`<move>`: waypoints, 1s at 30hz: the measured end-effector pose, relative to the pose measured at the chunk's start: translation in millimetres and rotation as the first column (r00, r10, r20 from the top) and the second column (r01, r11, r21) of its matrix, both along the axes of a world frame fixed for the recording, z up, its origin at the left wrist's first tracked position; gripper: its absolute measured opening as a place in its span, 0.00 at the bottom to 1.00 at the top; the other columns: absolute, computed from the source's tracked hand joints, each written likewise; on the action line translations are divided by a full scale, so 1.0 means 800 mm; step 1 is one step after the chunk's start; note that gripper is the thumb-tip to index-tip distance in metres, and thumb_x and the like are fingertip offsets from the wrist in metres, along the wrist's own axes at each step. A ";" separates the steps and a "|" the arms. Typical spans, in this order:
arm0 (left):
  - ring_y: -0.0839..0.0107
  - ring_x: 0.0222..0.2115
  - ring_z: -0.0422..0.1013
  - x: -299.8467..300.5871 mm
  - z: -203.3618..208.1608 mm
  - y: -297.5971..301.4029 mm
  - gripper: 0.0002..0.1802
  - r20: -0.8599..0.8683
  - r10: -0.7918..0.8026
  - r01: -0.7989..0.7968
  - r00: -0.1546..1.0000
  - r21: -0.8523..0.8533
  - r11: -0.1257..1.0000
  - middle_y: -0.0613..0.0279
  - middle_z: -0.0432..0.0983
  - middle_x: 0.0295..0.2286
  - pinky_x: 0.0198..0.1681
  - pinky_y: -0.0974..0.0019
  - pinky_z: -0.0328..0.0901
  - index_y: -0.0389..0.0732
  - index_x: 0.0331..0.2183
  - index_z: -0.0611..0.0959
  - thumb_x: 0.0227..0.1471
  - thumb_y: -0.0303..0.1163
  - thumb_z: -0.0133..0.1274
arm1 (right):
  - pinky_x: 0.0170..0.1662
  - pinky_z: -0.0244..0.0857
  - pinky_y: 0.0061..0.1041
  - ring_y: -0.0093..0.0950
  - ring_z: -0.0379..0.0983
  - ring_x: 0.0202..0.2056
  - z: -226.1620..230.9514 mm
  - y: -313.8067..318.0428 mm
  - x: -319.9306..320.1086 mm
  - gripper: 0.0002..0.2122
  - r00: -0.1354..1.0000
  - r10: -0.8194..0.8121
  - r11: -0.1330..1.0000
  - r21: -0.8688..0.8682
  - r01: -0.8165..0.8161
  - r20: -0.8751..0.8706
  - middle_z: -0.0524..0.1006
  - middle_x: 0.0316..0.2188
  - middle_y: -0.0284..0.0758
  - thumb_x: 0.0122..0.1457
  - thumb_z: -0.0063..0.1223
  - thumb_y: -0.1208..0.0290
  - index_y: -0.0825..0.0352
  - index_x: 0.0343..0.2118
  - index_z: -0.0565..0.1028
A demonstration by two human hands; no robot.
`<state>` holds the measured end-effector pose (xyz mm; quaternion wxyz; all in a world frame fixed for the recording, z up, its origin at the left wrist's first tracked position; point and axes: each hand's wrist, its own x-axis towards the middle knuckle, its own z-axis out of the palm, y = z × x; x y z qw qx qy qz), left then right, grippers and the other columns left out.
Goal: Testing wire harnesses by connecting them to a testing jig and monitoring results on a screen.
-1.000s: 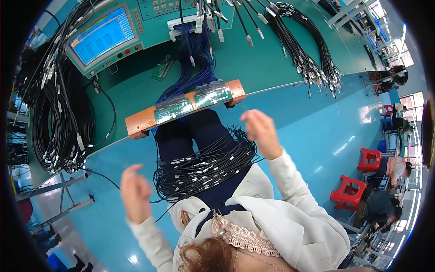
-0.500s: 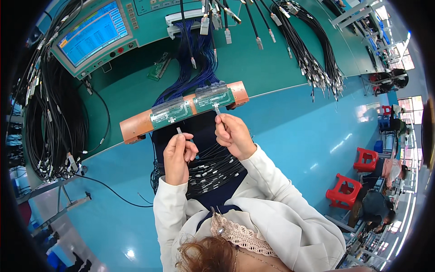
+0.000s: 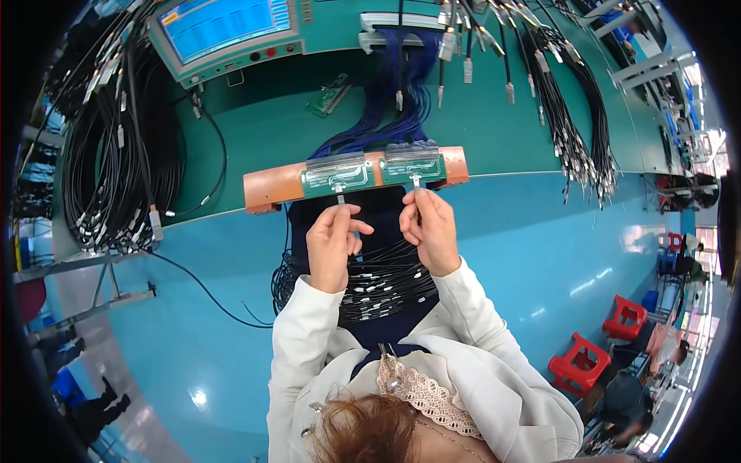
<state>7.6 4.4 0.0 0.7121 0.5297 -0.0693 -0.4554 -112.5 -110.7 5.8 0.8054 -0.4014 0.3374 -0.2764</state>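
Observation:
An orange-brown bar (image 3: 272, 188) lies along the front table edge, carrying a left green circuit board (image 3: 357, 180) and a right green circuit board (image 3: 431, 167). Between thumb and fingers, my left hand (image 3: 330, 245) pinches a cable plug (image 3: 340, 199), its tip up against the left board's front socket. My right hand (image 3: 434, 234) grips a second cable plug (image 3: 417, 183), which meets the socket of the right board. Whether either plug is fully seated I cannot tell. Across my lap lies a bundle of black cables (image 3: 386, 287) with silvery ends.
Blue wires (image 3: 378, 127) run from the boards to a test instrument with a lit screen (image 3: 224, 27). A loose green board (image 3: 329, 96) lies behind the bar. Black cable bundles hang at left (image 3: 104, 166) and right (image 3: 567, 123). Red stools (image 3: 579, 364) stand on the blue floor.
My left hand has brought its plug up to the left board's socket, closing the earlier gap. The right plug stays at its socket. The whole view has shifted, placing the bench farther right.

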 end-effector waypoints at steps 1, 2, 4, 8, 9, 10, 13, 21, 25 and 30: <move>0.86 0.13 0.55 0.000 0.000 0.000 0.12 0.009 0.000 0.000 1.000 0.007 1.000 0.56 0.76 0.22 0.17 0.79 0.54 0.34 0.36 0.75 0.60 0.33 0.42 | 0.13 0.46 0.14 0.13 0.48 0.10 0.001 0.000 0.001 0.12 1.000 -0.006 1.000 -0.010 0.006 -0.014 0.70 0.15 0.34 0.66 0.34 0.68 0.70 0.33 0.67; 0.86 0.12 0.54 0.001 0.001 0.000 0.13 0.027 0.011 -0.011 1.000 0.006 1.000 0.55 0.77 0.22 0.17 0.79 0.54 0.34 0.36 0.75 0.60 0.33 0.43 | 0.13 0.46 0.14 0.13 0.48 0.10 0.002 0.001 0.002 0.12 1.000 -0.013 1.000 -0.020 0.013 -0.027 0.70 0.15 0.34 0.66 0.34 0.68 0.70 0.33 0.68; 0.86 0.12 0.55 0.002 0.002 -0.001 0.13 0.027 0.011 -0.011 1.000 0.013 1.000 0.55 0.77 0.22 0.17 0.80 0.54 0.34 0.36 0.75 0.60 0.34 0.43 | 0.13 0.46 0.14 0.13 0.48 0.10 0.001 0.000 0.002 0.12 1.000 -0.012 1.000 -0.012 0.012 -0.023 0.70 0.15 0.34 0.65 0.34 0.68 0.70 0.33 0.68; 0.85 0.12 0.55 0.005 0.004 -0.001 0.14 0.055 -0.022 0.021 0.998 0.022 1.000 0.55 0.76 0.23 0.17 0.79 0.54 0.33 0.37 0.75 0.60 0.34 0.41 | 0.13 0.46 0.14 0.13 0.48 0.10 0.001 -0.001 0.001 0.12 1.000 -0.010 1.000 -0.001 0.010 -0.019 0.70 0.15 0.34 0.65 0.34 0.68 0.70 0.32 0.68; 0.85 0.12 0.55 0.005 0.004 -0.001 0.14 0.057 -0.023 0.021 0.998 0.022 1.000 0.55 0.76 0.23 0.17 0.79 0.54 0.33 0.37 0.75 0.60 0.34 0.41 | 0.13 0.46 0.14 0.13 0.48 0.10 0.001 -0.001 0.000 0.12 1.000 -0.008 1.000 0.006 0.008 -0.020 0.70 0.14 0.34 0.65 0.34 0.68 0.70 0.32 0.68; 0.85 0.12 0.55 0.005 0.003 -0.001 0.14 0.057 -0.020 0.018 0.998 0.021 1.000 0.55 0.76 0.23 0.17 0.79 0.53 0.33 0.37 0.75 0.60 0.34 0.41 | 0.13 0.46 0.14 0.13 0.48 0.10 0.001 -0.001 0.000 0.12 1.000 -0.009 1.000 0.006 0.009 -0.019 0.70 0.14 0.34 0.65 0.34 0.68 0.70 0.32 0.68; 0.86 0.12 0.55 0.005 0.003 -0.002 0.13 0.058 -0.007 0.005 0.998 0.019 1.000 0.55 0.77 0.22 0.17 0.79 0.53 0.33 0.36 0.76 0.60 0.34 0.42 | 0.13 0.46 0.14 0.13 0.48 0.10 0.001 -0.001 0.000 0.12 1.000 -0.005 1.000 0.010 0.005 -0.012 0.70 0.14 0.34 0.65 0.35 0.67 0.70 0.32 0.68; 0.85 0.12 0.56 0.008 0.013 -0.017 0.13 0.126 0.014 -0.025 0.992 0.087 0.996 0.53 0.76 0.22 0.16 0.79 0.54 0.31 0.34 0.76 0.60 0.32 0.41 | 0.13 0.45 0.14 0.13 0.48 0.10 0.000 -0.005 0.007 0.11 0.996 -0.050 0.999 -0.016 0.049 -0.072 0.70 0.15 0.35 0.65 0.36 0.68 0.69 0.32 0.68; 0.85 0.12 0.59 0.010 0.008 -0.005 0.11 0.244 0.080 -0.110 0.966 0.112 0.988 0.57 0.78 0.20 0.15 0.80 0.53 0.34 0.31 0.78 0.57 0.31 0.44 | 0.13 0.42 0.14 0.13 0.49 0.09 0.004 0.006 0.019 0.10 0.997 -0.061 0.998 -0.007 0.061 -0.039 0.71 0.15 0.36 0.63 0.41 0.68 0.68 0.31 0.70; 0.81 0.12 0.63 0.001 -0.006 -0.021 0.14 0.306 0.082 -0.101 0.949 0.047 0.994 0.57 0.78 0.19 0.16 0.74 0.59 0.31 0.29 0.78 0.55 0.33 0.45 | 0.11 0.43 0.15 0.14 0.49 0.09 0.000 -0.005 0.006 0.11 0.995 -0.080 0.990 -0.123 0.071 -0.067 0.73 0.16 0.39 0.63 0.38 0.68 0.70 0.29 0.69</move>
